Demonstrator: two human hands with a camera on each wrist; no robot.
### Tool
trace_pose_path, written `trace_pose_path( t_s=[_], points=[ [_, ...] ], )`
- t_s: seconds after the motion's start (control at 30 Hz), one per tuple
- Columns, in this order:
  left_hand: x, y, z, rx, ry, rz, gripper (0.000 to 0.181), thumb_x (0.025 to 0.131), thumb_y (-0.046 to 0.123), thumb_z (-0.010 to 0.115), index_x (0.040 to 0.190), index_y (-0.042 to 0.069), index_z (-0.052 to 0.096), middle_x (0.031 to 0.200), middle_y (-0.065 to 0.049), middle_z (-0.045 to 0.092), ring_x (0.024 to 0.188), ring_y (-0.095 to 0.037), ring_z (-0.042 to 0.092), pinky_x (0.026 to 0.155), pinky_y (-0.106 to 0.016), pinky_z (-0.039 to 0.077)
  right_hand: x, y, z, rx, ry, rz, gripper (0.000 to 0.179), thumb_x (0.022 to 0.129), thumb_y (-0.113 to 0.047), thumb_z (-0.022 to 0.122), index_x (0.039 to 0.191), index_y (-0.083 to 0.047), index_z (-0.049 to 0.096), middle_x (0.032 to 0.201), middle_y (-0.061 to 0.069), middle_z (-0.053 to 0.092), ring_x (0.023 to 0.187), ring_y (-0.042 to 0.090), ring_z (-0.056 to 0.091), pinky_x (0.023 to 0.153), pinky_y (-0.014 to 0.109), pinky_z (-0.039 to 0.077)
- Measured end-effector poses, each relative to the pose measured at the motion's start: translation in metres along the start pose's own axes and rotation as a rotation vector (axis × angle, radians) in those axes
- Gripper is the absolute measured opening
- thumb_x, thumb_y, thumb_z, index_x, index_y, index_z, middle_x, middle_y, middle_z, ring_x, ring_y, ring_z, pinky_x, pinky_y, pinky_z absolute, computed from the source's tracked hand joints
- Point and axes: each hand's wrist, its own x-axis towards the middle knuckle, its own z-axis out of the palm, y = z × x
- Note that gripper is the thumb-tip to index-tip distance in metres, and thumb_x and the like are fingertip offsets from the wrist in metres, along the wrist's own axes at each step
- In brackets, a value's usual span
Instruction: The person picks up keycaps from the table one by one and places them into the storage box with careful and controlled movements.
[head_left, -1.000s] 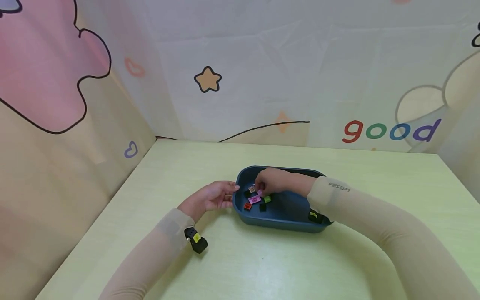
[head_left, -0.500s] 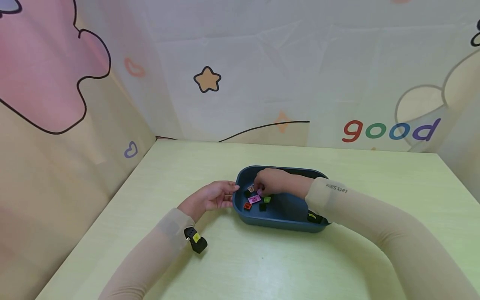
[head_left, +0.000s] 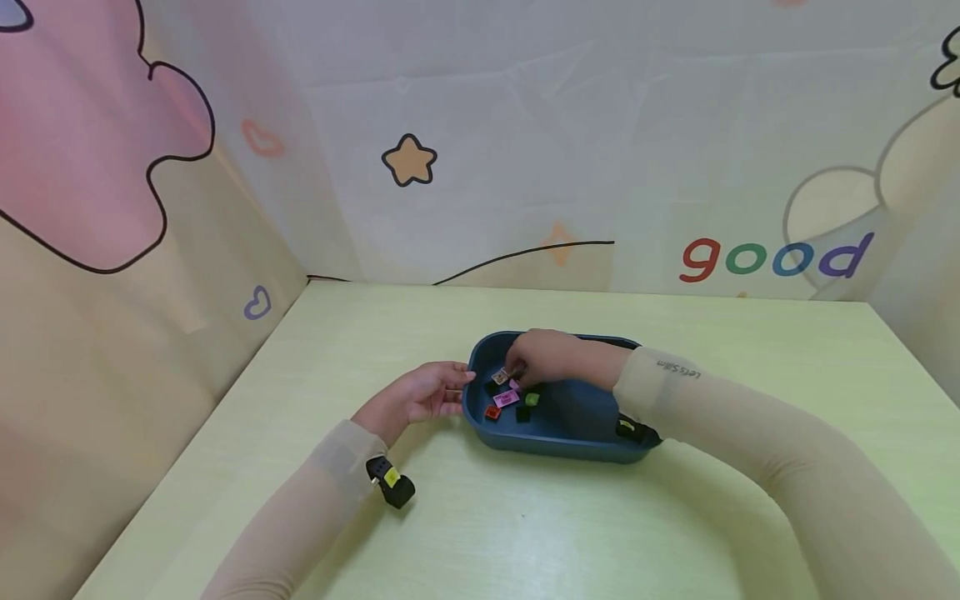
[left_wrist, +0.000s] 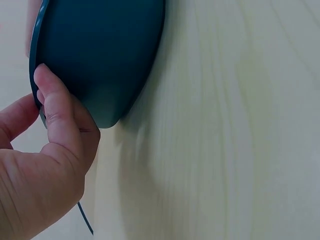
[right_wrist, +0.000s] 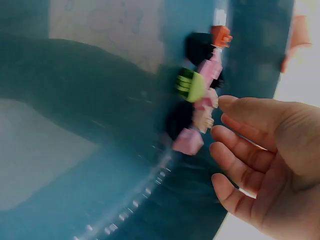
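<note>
A dark blue plastic tray point(head_left: 558, 447) sits on the table. At its left end my left hand point(head_left: 420, 396) pinches the rim; the left wrist view shows thumb and fingers on either side of the tray edge point(left_wrist: 37, 55). My right hand point(head_left: 553, 357) reaches inside, over a group of small toy bricks at that end. They include a printed pink brick point(head_left: 506, 398), a lime green one point(head_left: 532, 400), a red-orange one point(right_wrist: 219, 36), a beige one point(head_left: 499, 377) and black ones point(head_left: 522, 414). In the right wrist view, the fingers are loosely bent and spread, thumb tip beside the bricks.
The pale wood-grain table point(head_left: 480, 525) runs around the tray. A printed cloth backdrop point(head_left: 525, 167) stands behind and at both sides. A small black wrist camera point(head_left: 393, 483) is strapped to the left wrist, and the right sleeve point(head_left: 675, 392) crosses the tray's right end.
My right hand has lifted slightly from the pink-purple brick at its fingertips. The left hand keeps its hold on the rim, and the head view has shifted a little.
</note>
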Motion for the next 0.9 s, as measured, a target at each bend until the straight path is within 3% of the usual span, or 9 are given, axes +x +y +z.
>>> trace_pose_path(
  t_s=[0.13, 0.4, 0.57, 0.9],
  points=[
    [0.000, 0.000, 0.001, 0.009, 0.015, -0.003, 0.010, 0.107, 0.013, 0.048, 0.114, 0.008, 0.053, 0.075, 0.004, 0.066, 0.065, -0.007, 0.061, 0.058, -0.016, 0.058, -0.012, -0.001, -0.012, 0.001, 0.033, -0.002, 0.027, 0.095, -0.015, 0.071, 0.119, -0.004, 0.074, 0.107, 0.011, 0.074, 0.089, 0.019, 0.062, 0.085, 0.034, 0.057],
    [0.000, -0.001, 0.002, 0.045, 0.047, -0.016, 0.017, 0.107, 0.014, 0.050, 0.121, 0.006, 0.054, 0.080, 0.002, 0.065, 0.068, -0.008, 0.061, 0.058, -0.016, 0.057, -0.043, 0.000, -0.033, 0.020, 0.090, -0.020, 0.025, 0.095, -0.015, 0.071, 0.117, -0.003, 0.074, 0.107, 0.011, 0.075, 0.093, 0.020, 0.067, 0.092, 0.039, 0.060],
    [-0.001, -0.001, 0.003, 0.058, 0.067, -0.020, 0.020, 0.106, 0.014, 0.051, 0.124, 0.005, 0.054, 0.080, 0.002, 0.064, 0.069, -0.009, 0.060, 0.058, -0.016, 0.057, -0.067, 0.003, -0.043, 0.033, 0.135, -0.020, 0.024, 0.096, -0.016, 0.070, 0.116, -0.003, 0.074, 0.100, 0.008, 0.074, 0.085, 0.016, 0.062, 0.085, 0.038, 0.058],
    [-0.002, 0.003, 0.004, 0.085, 0.079, -0.002, 0.022, 0.105, 0.012, 0.053, 0.126, 0.004, 0.053, 0.086, -0.001, 0.063, 0.069, -0.010, 0.061, 0.059, -0.017, 0.058, -0.142, 0.004, -0.045, 0.078, 0.287, 0.056, 0.023, 0.094, -0.019, 0.073, 0.113, -0.007, 0.076, 0.096, -0.001, 0.074, 0.083, 0.008, 0.062, 0.075, 0.028, 0.056]
  ],
)
